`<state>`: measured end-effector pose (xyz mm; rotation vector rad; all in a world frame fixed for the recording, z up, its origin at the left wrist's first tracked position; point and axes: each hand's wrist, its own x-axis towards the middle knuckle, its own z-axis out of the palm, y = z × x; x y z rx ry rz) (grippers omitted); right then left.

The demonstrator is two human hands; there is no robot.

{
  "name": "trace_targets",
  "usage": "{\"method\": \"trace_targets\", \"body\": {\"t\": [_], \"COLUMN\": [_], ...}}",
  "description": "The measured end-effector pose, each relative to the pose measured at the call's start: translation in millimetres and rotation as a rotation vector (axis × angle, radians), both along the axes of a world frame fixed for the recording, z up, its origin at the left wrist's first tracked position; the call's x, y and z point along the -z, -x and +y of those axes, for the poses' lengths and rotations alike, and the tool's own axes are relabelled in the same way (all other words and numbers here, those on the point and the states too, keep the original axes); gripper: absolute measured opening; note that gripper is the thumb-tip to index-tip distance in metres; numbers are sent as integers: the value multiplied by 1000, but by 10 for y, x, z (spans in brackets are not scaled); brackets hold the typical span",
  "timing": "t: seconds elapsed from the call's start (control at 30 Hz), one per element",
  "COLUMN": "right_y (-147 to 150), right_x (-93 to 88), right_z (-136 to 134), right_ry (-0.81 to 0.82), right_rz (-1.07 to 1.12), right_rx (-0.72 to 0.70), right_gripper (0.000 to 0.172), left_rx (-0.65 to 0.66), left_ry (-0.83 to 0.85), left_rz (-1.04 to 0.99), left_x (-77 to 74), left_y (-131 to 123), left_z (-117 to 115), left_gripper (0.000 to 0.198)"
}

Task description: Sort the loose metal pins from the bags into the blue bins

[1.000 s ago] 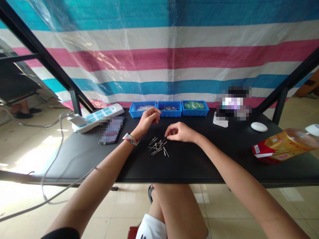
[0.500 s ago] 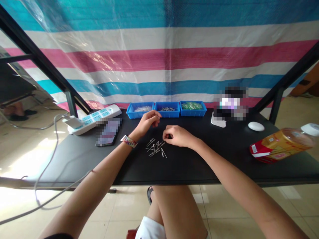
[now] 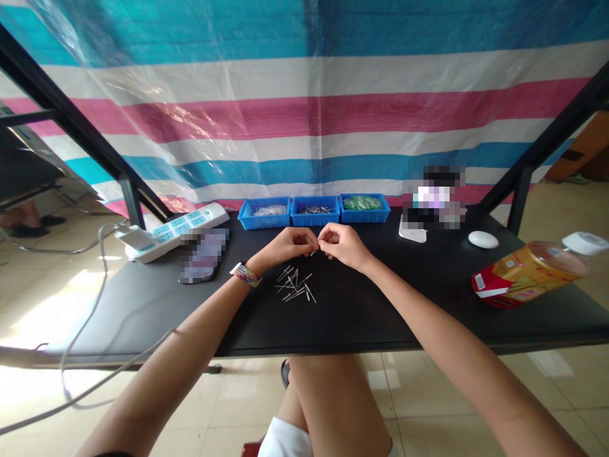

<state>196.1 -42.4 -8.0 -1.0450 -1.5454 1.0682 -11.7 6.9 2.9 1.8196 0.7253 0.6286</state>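
My left hand (image 3: 290, 244) and my right hand (image 3: 340, 244) meet fingertip to fingertip above the black table (image 3: 380, 304). Both are pinched closed on something small between them, too small to name. A loose pile of small metal pins (image 3: 295, 284) lies on the table just below the hands. Behind them stand three blue bins in a row: the left bin (image 3: 264, 212) holds pale clear pieces, the middle bin (image 3: 314, 211) holds metal pins, the right bin (image 3: 365, 207) holds green pieces. My left wrist wears a striped band (image 3: 246, 274).
A white power strip (image 3: 166, 230) with a cable and a phone (image 3: 203, 255) lie at the left. A white stand (image 3: 413, 230), a white puck (image 3: 483, 239) and a lying plastic bottle (image 3: 533, 271) are at the right. A striped tarp hangs behind.
My right hand lifted from the pin pile and moved up; my left hand came right and down to meet it. The fingertips now touch.
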Motion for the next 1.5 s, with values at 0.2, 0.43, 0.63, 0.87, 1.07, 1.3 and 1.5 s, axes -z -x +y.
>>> {"method": "trace_targets", "body": {"t": [0.2, 0.43, 0.63, 0.87, 1.07, 1.3, 1.5], "right_y": [82, 87, 97, 85, 75, 76, 72], "right_x": [41, 28, 33, 56, 65, 47, 44], "right_z": [6, 1, 21, 3, 22, 35, 27], "right_ry": [108, 387, 286, -28, -3, 200, 228], "right_rz": [248, 367, 433, 216, 249, 419, 470], "right_rx": [75, 26, 85, 177, 162, 138, 115], "right_gripper": [30, 26, 31, 32, 27, 29, 31], "left_rx": [-57, -162, -183, -208, -177, -192, -194], "left_ry": [-24, -60, -35, -8, 11, -18, 1], "left_rz": [-116, -261, -182, -73, -73, -117, -118], "left_x": [-17, -12, -36, -43, -45, -76, -63], "left_y": [13, 39, 50, 59, 63, 51, 51], "left_z": [6, 36, 20, 40, 41, 4, 12], "left_gripper": [25, 31, 34, 45, 44, 37, 35]}}
